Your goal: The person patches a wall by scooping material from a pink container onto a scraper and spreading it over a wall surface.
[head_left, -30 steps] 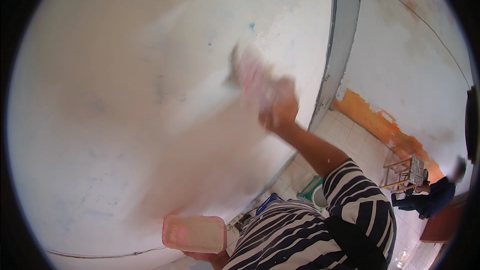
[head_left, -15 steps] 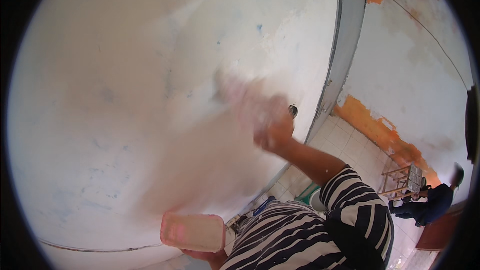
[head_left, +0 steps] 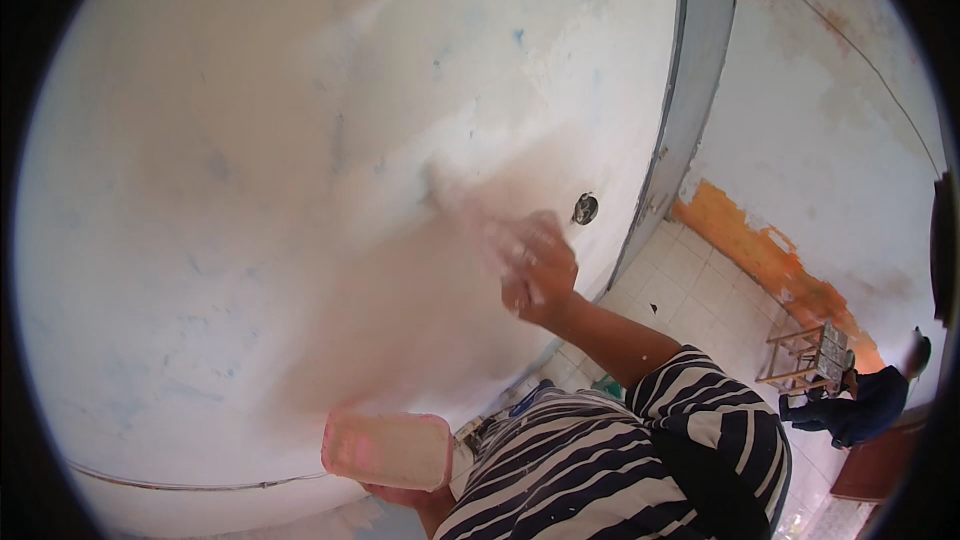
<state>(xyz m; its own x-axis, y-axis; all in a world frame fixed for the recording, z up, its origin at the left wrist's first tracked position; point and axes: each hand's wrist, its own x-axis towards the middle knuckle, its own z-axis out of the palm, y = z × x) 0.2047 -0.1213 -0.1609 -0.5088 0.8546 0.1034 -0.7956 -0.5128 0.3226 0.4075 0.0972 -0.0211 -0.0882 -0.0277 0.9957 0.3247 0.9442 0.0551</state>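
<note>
In the head view my right hand (head_left: 535, 265) is closed on a pale pink brush-like tool (head_left: 470, 205), smeared by motion against the off-white wall (head_left: 220, 120); I cannot make out whether it touches the surface. A round dark opening (head_left: 585, 209) shows in the wall just right of that hand. Low in the view, my left hand (head_left: 400, 493) grips a pink-rimmed plastic container (head_left: 388, 448) from below, with pale contents and most of its fingers hidden under it.
A grey door frame (head_left: 662, 170) borders the wall. Beyond are tiled floor (head_left: 670, 280), an orange-patched wall (head_left: 800, 100) with a wire, a wooden stool (head_left: 805, 355), a person (head_left: 860, 405) in dark clothes at right, and a green object (head_left: 607, 388) behind my body.
My right hand and its tool have moved down and to the left over the last second, uncovering the round wall opening. My left hand with the container has risen slightly.
</note>
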